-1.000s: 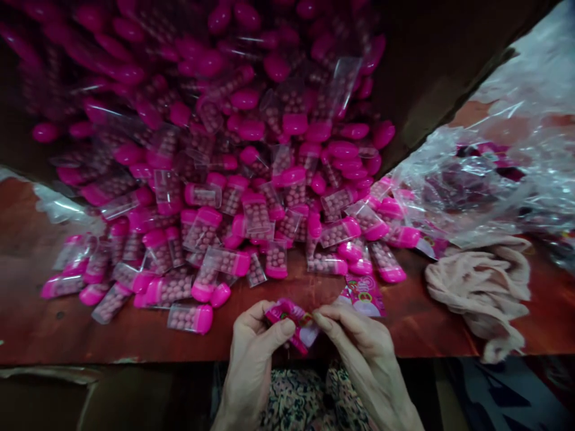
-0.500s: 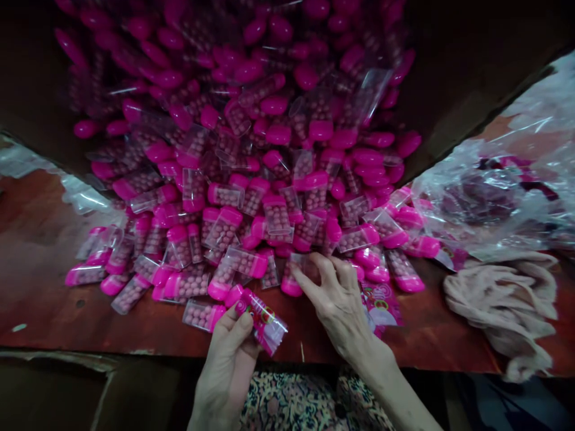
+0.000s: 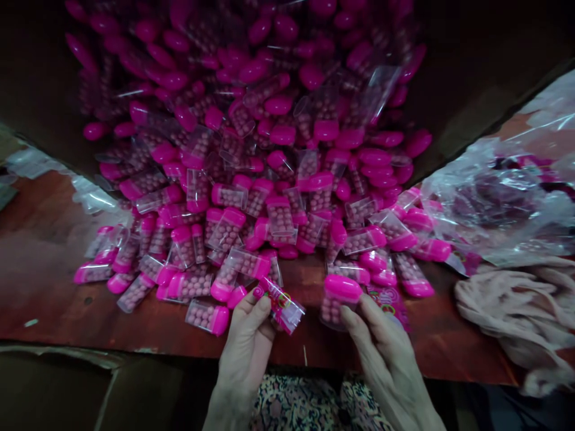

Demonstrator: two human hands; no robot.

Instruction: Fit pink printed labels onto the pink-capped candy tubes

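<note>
Between the thumb and fingers of my left hand [image 3: 249, 341] is a small printed plastic sleeve [image 3: 286, 308], pink with a clear end. My right hand [image 3: 386, 347] pinches a clear candy container [image 3: 333, 308] with a pink cap and round pink candies inside, cap pointing up and away. The container and the sleeve are apart, a short gap between them over the table's front edge. Beyond both hands spreads a large heap of the same pink-capped containers [image 3: 278, 215]. More printed sleeves [image 3: 389, 302] lie on the table just behind my right hand.
A dark open box [image 3: 467, 78] lies around the heap, which spills onto the red-brown table [image 3: 148, 329]. Crumpled clear plastic [image 3: 489, 197] lies at right, with a beige cloth [image 3: 516, 311] in front of it. Another cardboard box [image 3: 54, 383] is below at left.
My right hand has drawn a candy container out of the heap's front edge toward me and lifted it. My left hand has moved slightly right, still with the sleeve.
</note>
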